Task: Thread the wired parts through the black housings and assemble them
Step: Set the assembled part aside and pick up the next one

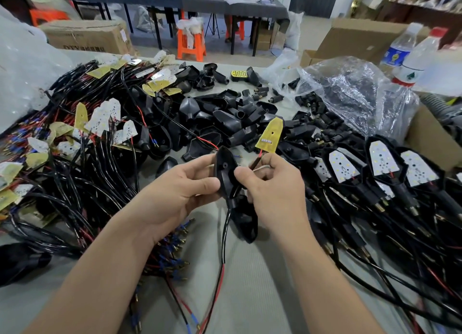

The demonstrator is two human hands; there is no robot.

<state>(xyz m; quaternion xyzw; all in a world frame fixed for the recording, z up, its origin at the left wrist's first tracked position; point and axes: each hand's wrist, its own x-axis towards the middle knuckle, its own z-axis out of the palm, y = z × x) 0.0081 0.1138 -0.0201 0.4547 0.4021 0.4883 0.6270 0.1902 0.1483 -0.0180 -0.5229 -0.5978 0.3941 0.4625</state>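
My left hand (175,191) grips a black housing (225,173) at the centre of the view, its open side facing me. A black cable (226,231) hangs out of the housing's narrow lower end and splits into red and black leads below. My right hand (272,183) pinches the wire just under a yellow-backed LED board (270,136), which stands up above my fingers to the right of the housing. The right thumb touches the housing's edge.
A heap of wired LED boards (82,138) covers the left of the table. Loose black housings (225,116) lie in the middle behind my hands. Assembled units (382,173) lie in a row at right. A plastic bag (350,88), two water bottles (405,51) and cardboard boxes stand beyond.
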